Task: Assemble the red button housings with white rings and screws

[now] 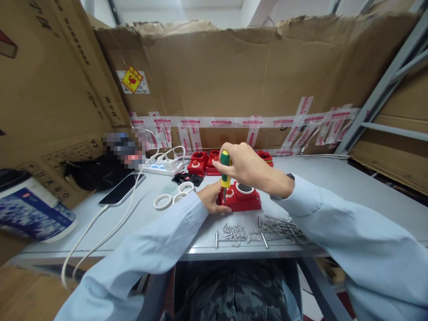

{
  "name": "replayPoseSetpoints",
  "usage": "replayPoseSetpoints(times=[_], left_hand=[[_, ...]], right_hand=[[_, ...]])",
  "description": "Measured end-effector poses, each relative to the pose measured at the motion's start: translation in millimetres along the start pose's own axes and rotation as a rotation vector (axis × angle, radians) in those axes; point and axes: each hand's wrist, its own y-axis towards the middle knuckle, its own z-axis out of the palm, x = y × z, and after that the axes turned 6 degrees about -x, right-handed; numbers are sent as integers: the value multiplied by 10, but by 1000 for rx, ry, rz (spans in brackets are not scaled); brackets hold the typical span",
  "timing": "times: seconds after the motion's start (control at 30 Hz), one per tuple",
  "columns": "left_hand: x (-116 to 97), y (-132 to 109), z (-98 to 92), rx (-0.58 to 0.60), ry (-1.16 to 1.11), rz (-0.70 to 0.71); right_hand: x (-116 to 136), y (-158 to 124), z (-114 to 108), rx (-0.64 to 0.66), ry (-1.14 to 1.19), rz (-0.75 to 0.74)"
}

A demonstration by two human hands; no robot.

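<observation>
My right hand (pixel 239 165) is closed around a screwdriver (pixel 225 169) with a green and yellow handle. The screwdriver stands upright, its tip down at the left end of a red housing (pixel 245 204) that carries a white ring on top. Against the housing's left side, my left hand (pixel 211 197) grips it with thumb and fingers. Just in front of the housing lies a pile of small silver screws (pixel 234 232), with metal pins and small chains (pixel 284 228) to their right. The tip's exact contact is too small to make out.
Several more red housings (pixel 197 164) stand behind my hands. White rings (pixel 162 202) and black parts (pixel 189 178) lie to the left. Further left are a power strip (pixel 163 167), a phone (pixel 122 189) with a cable and a large cup (pixel 33 209). Cardboard (pixel 217 76) walls the back.
</observation>
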Motion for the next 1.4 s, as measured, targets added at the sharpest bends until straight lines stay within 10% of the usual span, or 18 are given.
replayPoseSetpoints(times=[0.5, 0.63, 0.9, 1.4], left_hand=[[14, -22, -18, -38, -45, -23], [114, -33, -125, -17, 126, -11], [93, -88, -231, -55, 373, -110], [13, -85, -209, -52, 375, -95]], right_hand=[[-447, -315, -399, -580, 219, 71], [-746, -496, -445, -464, 170, 15], [-985, -1053, -300, 430, 88, 17], [-840, -1079, -520, 331, -67, 21]])
